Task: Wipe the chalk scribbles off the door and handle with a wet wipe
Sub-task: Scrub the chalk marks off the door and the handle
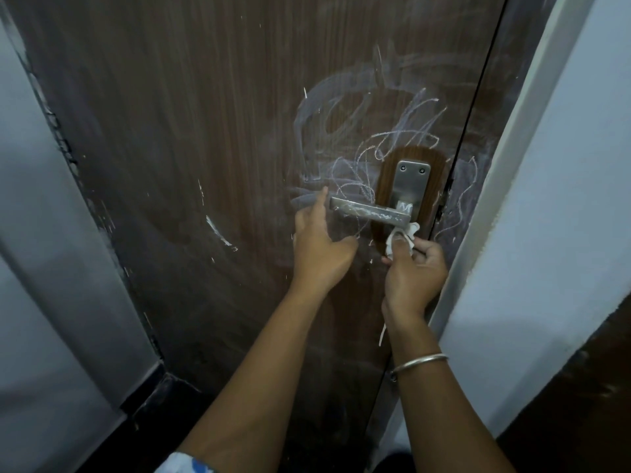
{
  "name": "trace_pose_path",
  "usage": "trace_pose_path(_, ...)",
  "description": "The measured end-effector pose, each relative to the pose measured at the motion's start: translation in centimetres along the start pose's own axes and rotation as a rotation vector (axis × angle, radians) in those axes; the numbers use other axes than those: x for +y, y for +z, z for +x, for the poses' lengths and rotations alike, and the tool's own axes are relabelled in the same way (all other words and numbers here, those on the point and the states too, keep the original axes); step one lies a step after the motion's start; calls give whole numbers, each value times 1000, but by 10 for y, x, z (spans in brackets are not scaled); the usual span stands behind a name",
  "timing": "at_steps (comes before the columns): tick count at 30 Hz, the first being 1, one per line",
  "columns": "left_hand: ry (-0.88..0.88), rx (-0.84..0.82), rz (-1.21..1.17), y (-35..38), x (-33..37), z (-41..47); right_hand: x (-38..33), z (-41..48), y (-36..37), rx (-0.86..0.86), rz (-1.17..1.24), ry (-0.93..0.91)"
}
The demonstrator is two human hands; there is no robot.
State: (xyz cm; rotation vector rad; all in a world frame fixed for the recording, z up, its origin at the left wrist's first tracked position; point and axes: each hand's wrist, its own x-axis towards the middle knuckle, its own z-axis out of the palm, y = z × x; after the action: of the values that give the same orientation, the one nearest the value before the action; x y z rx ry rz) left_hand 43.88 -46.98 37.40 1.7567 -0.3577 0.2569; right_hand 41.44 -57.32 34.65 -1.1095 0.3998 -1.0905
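Observation:
A dark brown wooden door fills the view, with white chalk scribbles above and around the metal lever handle. Chalk streaks also lie along the handle and on its steel backplate. My left hand holds the free end of the lever, its index finger pointing up against the door. My right hand is just under the handle's pivot end, pinching a crumpled white wet wipe that touches the door below the lever.
A white wall and door frame stand close on the right. A grey wall lies to the left, with a black skirting at floor level. My right wrist wears a thin metal bangle.

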Motion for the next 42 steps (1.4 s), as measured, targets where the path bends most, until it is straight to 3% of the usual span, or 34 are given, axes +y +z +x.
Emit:
trace_pose_path(8,93,-9,370,-5,1,1,5,6,2,41,23,-31)
trace_pose_path(13,122,-23,548,-10,2,1,9,6,14,-46,-28,-75)
trace_pose_path(17,123,-60,526,-14,4,-1,12,9,7,77,23,-105)
trace_pose_path(23,52,-186,489,-18,10,-3,22,5,12,26,-53,-132)
trace_pose_path(28,63,-225,522,-22,9,-3,27,9,10,122,-18,-157)
trace_pose_path(42,63,-233,618,-20,7,-3,30,10,-9,31,-156,-232)
